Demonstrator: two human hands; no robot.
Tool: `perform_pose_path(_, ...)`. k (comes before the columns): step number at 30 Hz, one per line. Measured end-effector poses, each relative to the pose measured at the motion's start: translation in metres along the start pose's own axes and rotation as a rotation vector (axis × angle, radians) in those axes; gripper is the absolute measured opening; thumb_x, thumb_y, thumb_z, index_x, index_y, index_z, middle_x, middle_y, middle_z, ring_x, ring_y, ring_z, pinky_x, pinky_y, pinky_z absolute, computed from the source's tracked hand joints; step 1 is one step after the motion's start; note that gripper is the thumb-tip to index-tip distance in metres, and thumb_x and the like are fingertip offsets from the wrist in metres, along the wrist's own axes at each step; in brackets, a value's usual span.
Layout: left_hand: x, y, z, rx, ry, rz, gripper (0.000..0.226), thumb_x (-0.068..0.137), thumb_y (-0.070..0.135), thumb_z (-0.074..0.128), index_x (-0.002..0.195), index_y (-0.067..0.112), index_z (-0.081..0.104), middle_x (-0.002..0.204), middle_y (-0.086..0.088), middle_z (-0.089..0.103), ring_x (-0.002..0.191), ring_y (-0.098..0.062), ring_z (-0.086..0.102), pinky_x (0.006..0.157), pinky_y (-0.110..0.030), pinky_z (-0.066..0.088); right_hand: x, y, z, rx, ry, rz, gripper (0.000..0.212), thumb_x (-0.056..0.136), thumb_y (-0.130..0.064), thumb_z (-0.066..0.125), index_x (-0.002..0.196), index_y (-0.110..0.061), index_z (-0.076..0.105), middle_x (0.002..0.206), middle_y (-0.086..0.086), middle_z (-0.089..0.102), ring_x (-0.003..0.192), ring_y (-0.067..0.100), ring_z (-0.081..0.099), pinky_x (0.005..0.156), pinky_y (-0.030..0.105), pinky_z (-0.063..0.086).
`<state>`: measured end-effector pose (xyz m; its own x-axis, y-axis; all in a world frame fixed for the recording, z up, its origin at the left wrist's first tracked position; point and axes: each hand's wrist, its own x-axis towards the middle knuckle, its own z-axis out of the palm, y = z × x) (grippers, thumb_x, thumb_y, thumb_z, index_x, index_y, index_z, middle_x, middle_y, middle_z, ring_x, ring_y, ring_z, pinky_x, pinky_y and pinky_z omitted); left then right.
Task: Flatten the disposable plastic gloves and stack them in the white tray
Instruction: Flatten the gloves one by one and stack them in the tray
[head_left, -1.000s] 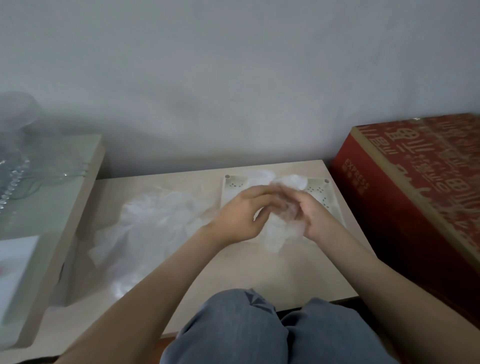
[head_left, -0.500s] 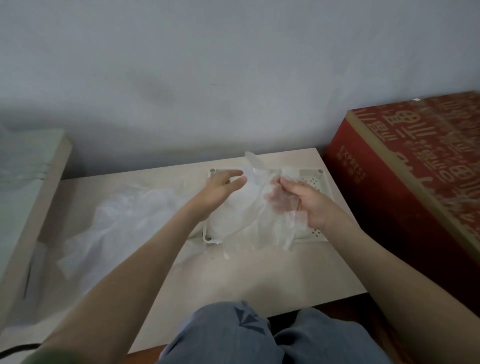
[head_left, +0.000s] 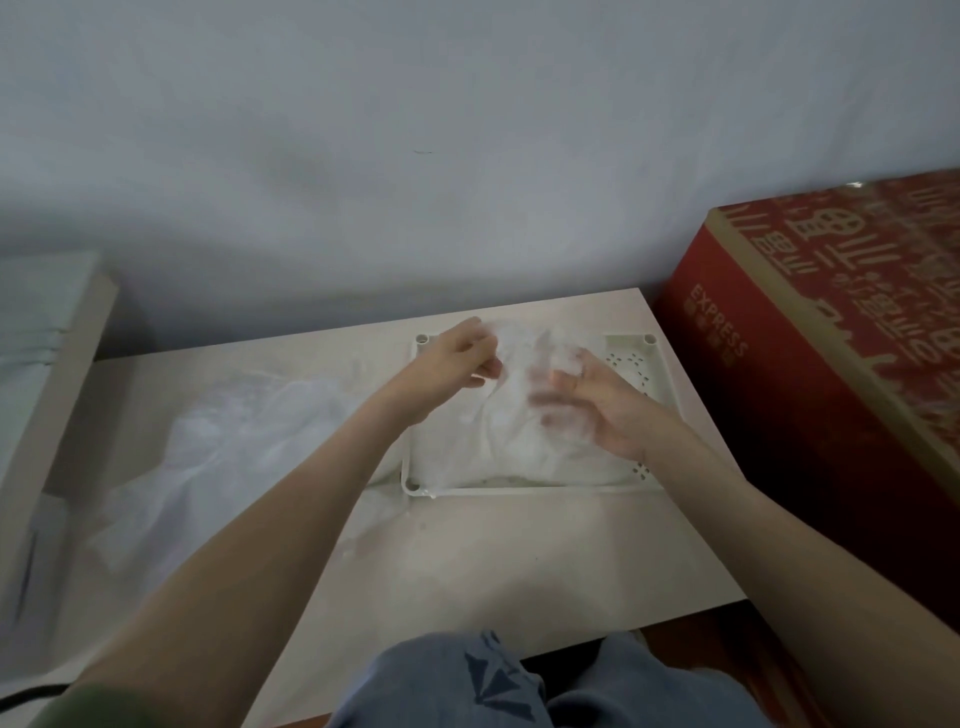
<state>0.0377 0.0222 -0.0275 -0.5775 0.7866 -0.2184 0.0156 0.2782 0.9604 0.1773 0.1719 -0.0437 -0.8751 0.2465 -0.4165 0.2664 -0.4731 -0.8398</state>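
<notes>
On the pale table (head_left: 519, 571) lie a white tray (head_left: 524, 489) and, just left, crumpled plastic gloves (head_left: 234, 441).

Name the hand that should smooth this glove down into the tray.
Right, probably. The right hand is spread open against the glove over the white tray; the left hand pinches its far edge.

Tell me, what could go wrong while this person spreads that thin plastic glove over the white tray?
The left hand only pinches an edge of the glove, and the right hand is blurred behind the film, so it might slip or crease instead of lying flat.
The stack in the white tray looks puffy, with film spilling over its near-left corner; layers could slide out.
The left forearm passes the loose glove pile and may drag it.
</notes>
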Motion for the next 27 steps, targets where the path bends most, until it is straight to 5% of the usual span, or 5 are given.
perform_pose_path(5,0.002,0.009,0.002,-0.095,0.012,0.114,0.021,0.097,0.008,0.043,0.093,0.016,0.062,0.094,0.012,0.058,0.091,-0.006,0.053,0.087,-0.021,0.041,0.000,0.002,0.004,0.002,-0.012,-0.039,0.027,0.082,0.001,0.064,0.107,-0.004,0.058,0.080,0.004,0.067,0.068,0.014,0.064,0.064,0.029,0.054)
perform_pose_path(10,0.001,0.007,-0.004,-0.358,-0.111,0.059,0.012,0.085,0.016,0.051,0.076,0.008,0.051,0.066,0.006,0.058,0.066,-0.007,0.057,0.071,-0.018,0.044,-0.005,-0.001,0.006,0.070,-0.063,-0.041,0.023,0.078,-0.005,0.065,0.100,-0.003,0.061,0.073,0.006,0.065,0.065,0.014,0.064,0.067,0.028,0.055)
perform_pose_path(14,0.000,0.003,-0.011,-0.312,-0.247,-0.045,0.044,0.075,0.034,0.067,0.106,0.007,0.051,0.096,-0.012,0.045,0.088,-0.028,0.043,0.081,-0.041,0.034,-0.008,-0.003,0.010,0.124,-0.052,-0.056,0.017,0.077,-0.004,0.063,0.094,-0.007,0.061,0.071,0.003,0.063,0.062,0.011,0.063,0.060,0.025,0.055)
perform_pose_path(20,0.001,0.001,-0.011,0.163,-0.042,-0.087,0.012,0.088,0.021,0.066,0.081,0.015,0.058,0.063,0.007,0.049,0.054,-0.009,0.040,0.048,-0.021,0.028,0.000,0.006,0.008,-0.095,0.106,-0.040,0.020,0.081,-0.014,0.070,0.097,-0.006,0.063,0.080,0.005,0.067,0.070,0.016,0.064,0.067,0.026,0.053)
perform_pose_path(27,0.011,-0.013,-0.004,0.576,0.096,-0.036,0.042,0.085,0.034,0.068,0.118,0.016,0.051,0.096,0.003,0.056,0.102,-0.014,0.044,0.078,-0.025,0.037,0.013,0.019,0.003,-0.347,0.282,-0.055,0.004,0.089,-0.010,0.063,0.090,-0.007,0.060,0.078,0.007,0.061,0.072,0.019,0.059,0.068,0.031,0.047)
